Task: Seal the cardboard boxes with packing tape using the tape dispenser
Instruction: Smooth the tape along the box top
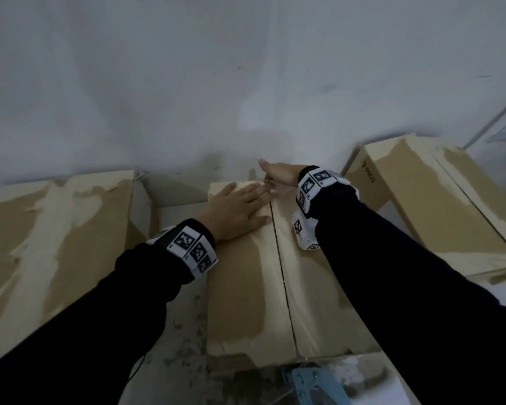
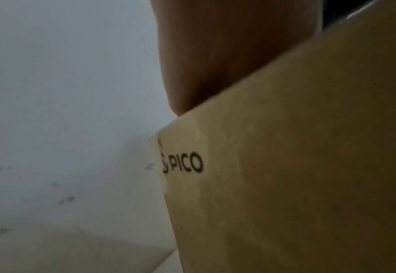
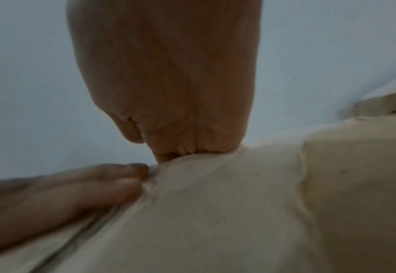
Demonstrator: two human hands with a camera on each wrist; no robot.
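The middle cardboard box (image 1: 246,287) lies before me with its two top flaps meeting at a centre seam; pale tape strips run along it. My left hand (image 1: 237,206) rests flat, fingers straight, on the left flap near the far end. My right hand (image 1: 278,173) lies at the box's far edge by the seam, thumb out, its fingers reaching down over the edge and hidden. In the right wrist view the right palm (image 3: 168,83) meets the box top (image 3: 215,212) beside the left fingertips (image 3: 131,184). The left wrist view shows the box side (image 2: 285,166) printed PICO.
A second taped box (image 1: 56,229) stands at the left and a third box (image 1: 438,206) at the right, tilted. A grey wall (image 1: 246,83) rises close behind them. A light blue metal piece (image 1: 313,384) with screws shows below the middle box's near edge.
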